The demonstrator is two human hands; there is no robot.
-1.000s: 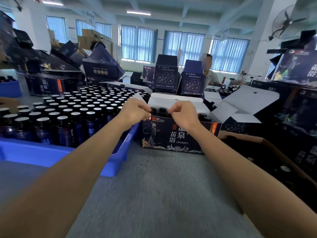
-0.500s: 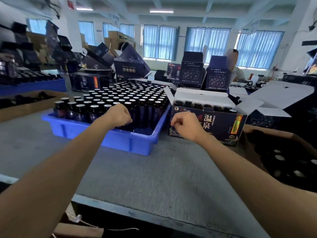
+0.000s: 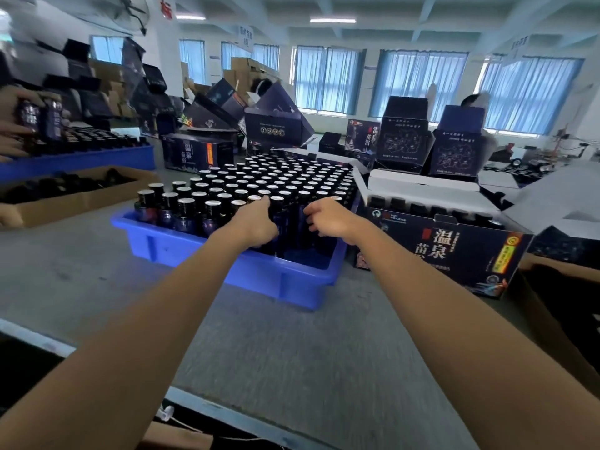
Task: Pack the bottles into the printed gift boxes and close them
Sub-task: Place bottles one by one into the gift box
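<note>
A blue plastic tray [image 3: 246, 274] holds several dark bottles [image 3: 259, 177] with silver-rimmed black caps. My left hand [image 3: 256, 224] is at the tray's front row, its fingers curled round a bottle [image 3: 278, 206]. My right hand [image 3: 329, 219] is just to the right, thumb and curled fingers against the neighbouring bottles; whether it holds one is hidden. An open printed gift box [image 3: 454, 254] stands right of the tray, its white flaps up and a row of bottles [image 3: 418, 207] inside.
A brown carton [image 3: 552, 319] with bottles sits at the right edge. Another carton [image 3: 74, 199] and a second blue tray [image 3: 81, 160] lie to the left, where another person's hands [image 3: 13, 125] hold bottles. Printed boxes [image 3: 402, 138] are stacked behind. The grey table's edge [image 3: 227, 414] is near me.
Both hands left the gift box's front edge and moved left to the front row of bottles in the blue tray. The view swung left and down.
</note>
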